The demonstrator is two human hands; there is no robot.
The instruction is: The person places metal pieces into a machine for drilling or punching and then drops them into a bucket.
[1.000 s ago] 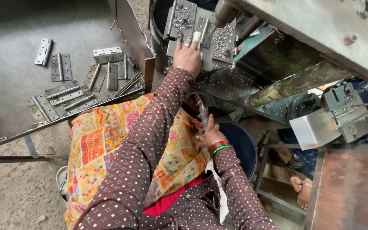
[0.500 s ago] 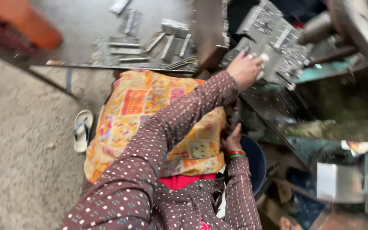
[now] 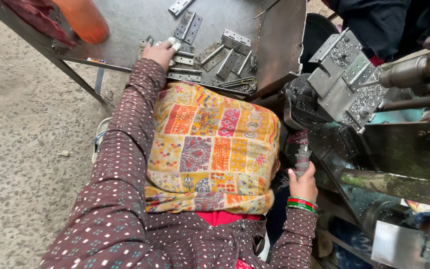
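Note:
My left hand reaches out to the grey metal tray and its fingers curl over one metal hinge at the near edge of a pile of several loose hinges. My right hand, with red and green bangles at the wrist, grips the wrapped lever handle of the machine low at my right side. A metal fixture holding hinge plates, dusted with metal chips, sits on the machine to the right.
A patchwork cloth covers my lap between the tray and the machine. An orange object stands on the tray's far left. A sandal lies on the concrete floor under the tray's frame. A dark container stands behind the tray.
My left hand has left the machine's fixture and swung left to the hinge pile on the tray. My right hand stays on the lever handle. The view has turned left.

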